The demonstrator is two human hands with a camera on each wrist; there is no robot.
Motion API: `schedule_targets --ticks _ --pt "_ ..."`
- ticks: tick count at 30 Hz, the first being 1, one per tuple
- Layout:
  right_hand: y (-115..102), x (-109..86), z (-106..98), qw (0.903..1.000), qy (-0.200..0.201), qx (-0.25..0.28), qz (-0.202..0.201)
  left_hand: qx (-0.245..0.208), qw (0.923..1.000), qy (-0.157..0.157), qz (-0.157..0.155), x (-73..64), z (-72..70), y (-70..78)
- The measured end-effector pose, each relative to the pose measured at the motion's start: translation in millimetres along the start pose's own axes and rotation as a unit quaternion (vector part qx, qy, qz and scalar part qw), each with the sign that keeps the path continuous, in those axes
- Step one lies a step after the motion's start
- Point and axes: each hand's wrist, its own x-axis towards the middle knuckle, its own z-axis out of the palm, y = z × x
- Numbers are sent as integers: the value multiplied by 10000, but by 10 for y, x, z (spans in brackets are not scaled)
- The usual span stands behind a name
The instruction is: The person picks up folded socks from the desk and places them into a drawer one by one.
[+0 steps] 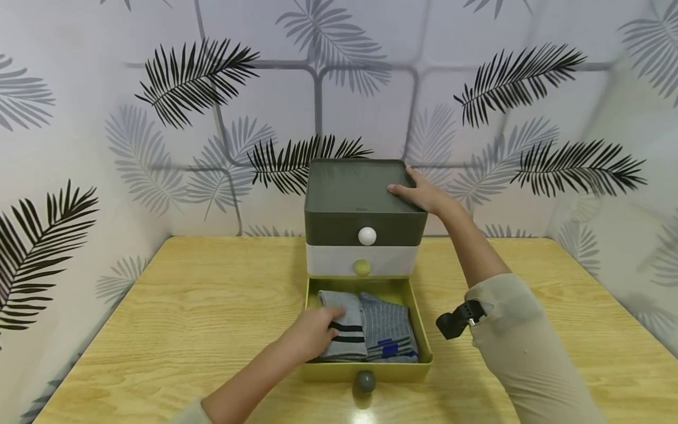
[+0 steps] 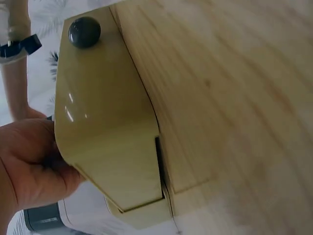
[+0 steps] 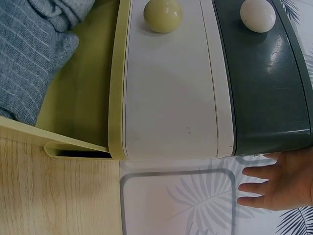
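Observation:
A small stacked drawer box has a dark green-grey top drawer, a white middle drawer and a yellow-green bottom drawer, which is pulled out. Two folded socks lie side by side inside it: a light grey sock with black bands, and a blue-grey ribbed sock. My left hand reaches over the drawer's left wall and touches the banded sock; some of its fingers are hidden. With fingers spread, my right hand rests on the top's right edge, the thumb on the upper surface.
Beneath the box is a light wooden table, with a leaf-patterned wall close behind. Round knobs stick out in front: a white knob, a yellow knob and a dark grey knob. A black strap device sits on my right sleeve.

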Motion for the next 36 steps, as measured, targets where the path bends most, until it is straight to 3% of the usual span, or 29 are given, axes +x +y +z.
schedule_targets --ticks 2,4,6,9,12,16,18,19,21,23,24,25,26,27,28,31,33,36 --pt "-2 -9 -9 10000 -2 15 17 804 9966 147 94 12 40 39" --pt "-4 -21 -16 10000 -9 33 56 1661 9855 315 151 16 63 83" --pt "-5 -31 -20 10000 -7 45 77 2536 9659 505 146 12 78 117" --pt "-6 -36 -22 10000 1 60 59 3457 9374 390 -164 -11 66 171" --pt "-6 -27 -20 10000 15 50 22 3895 9199 141 -431 -39 37 195" --pt "1 -11 -17 10000 27 49 19 3915 9193 168 -373 -84 -35 183" --pt "7 -6 -16 10000 32 38 15 3744 9263 404 -126 -102 -79 168" --pt "9 -4 -16 10000 34 43 13 3528 9342 522 30 -111 -103 166" --pt "9 -5 -14 10000 40 39 0 2696 9603 647 306 -131 -149 179" --pt "4 -10 -11 10000 31 47 5 1383 9874 549 529 -159 -183 214" --pt "3 -11 -10 10000 24 53 8 558 9960 380 582 -180 -199 242" --pt "1 -12 -9 10000 22 62 5 -294 9976 150 605 -204 -210 274" --pt "-2 -12 -8 10000 22 69 -6 -1145 9920 -113 521 -229 -214 307" --pt "-4 -10 -6 10000 20 78 -11 -2012 9779 -410 397 -258 -210 341" --pt "-4 -7 -5 10000 19 79 -10 -2778 9575 -729 265 -289 -201 375" --pt "-1 8 -1 10000 24 85 -32 -4565 8744 -1632 -197 -375 -130 451" --pt "6 18 1 10000 30 69 -25 -5270 8203 -2143 -589 -422 -38 478" --pt "8 18 1 10000 24 81 -3 -5677 7678 -2745 -1131 -463 140 480"
